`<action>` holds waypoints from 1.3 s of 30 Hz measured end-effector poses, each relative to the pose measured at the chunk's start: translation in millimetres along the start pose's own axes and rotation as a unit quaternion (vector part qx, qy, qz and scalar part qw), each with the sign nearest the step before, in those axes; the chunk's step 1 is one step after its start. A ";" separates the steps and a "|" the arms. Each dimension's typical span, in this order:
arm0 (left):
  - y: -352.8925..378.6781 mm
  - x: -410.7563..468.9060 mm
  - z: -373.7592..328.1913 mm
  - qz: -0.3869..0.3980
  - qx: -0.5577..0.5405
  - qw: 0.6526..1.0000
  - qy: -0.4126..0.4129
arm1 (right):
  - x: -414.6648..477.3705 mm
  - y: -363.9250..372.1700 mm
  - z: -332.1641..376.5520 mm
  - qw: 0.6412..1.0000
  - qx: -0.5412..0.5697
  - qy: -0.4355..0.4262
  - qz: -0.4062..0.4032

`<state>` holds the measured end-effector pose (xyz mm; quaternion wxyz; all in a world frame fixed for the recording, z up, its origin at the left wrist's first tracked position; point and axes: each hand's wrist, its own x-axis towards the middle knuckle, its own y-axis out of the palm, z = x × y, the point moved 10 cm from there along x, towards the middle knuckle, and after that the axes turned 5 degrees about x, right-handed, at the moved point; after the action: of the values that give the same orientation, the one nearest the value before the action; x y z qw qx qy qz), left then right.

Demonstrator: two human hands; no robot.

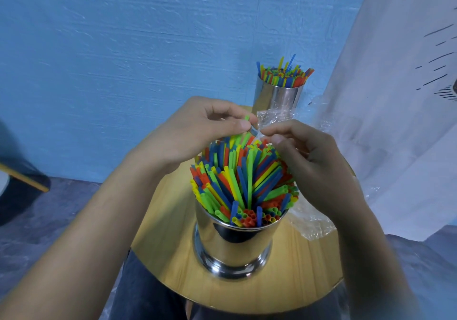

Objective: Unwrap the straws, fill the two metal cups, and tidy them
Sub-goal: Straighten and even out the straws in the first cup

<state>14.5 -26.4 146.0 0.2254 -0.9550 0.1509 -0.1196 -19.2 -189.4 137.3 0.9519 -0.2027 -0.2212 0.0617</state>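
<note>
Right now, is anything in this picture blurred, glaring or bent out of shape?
Head view: the wide lens stretches both forearms toward the corners; the near shiny metal cup shows glare at its foot; the clear plastic wrapper glints; the far straw-filled metal cup looks softer.

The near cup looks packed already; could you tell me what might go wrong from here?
1. The near cup is crammed and its straws fan outward, so pushing in the green straw pinched by the left hand may dislodge others.
2. The right hand pinches wrap right above those straws; it may snag them.
3. Loose film lying on the table could slide off.
</note>
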 end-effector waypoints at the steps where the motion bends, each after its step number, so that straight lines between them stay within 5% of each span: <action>1: -1.2 0.0 -2.9 -0.007 -0.003 1.000 0.014 | 0.0 -0.1 0.0 1.000 -0.003 -0.001 0.001; 10: -18.3 1.2 -14.1 -0.138 0.031 0.985 0.096 | -1.7 -3.4 -3.5 1.000 0.004 -0.004 -0.009; 15: -20.6 -0.1 -27.1 -0.146 0.069 0.979 0.127 | -1.3 -2.5 -2.3 1.000 0.002 -0.002 -0.006; 23: -55.2 -10.7 -42.2 -0.269 -0.074 0.942 0.187 | -3.2 -0.3 7.0 1.000 -0.003 -0.025 0.008; 31: -108.8 -33.9 -14.3 -0.421 -0.240 0.860 0.159 | -4.4 1.8 7.0 0.999 -0.020 -0.021 0.020; 39: -84.9 -29.3 15.5 -0.385 -0.270 0.879 0.085 | -4.7 -14.9 10.4 0.997 0.015 -0.043 -0.065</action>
<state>11.8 62.2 167.4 -0.1186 -0.9479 -0.1833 -0.2322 -27.6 -200.2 150.1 0.9465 -0.1704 -0.2739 0.0122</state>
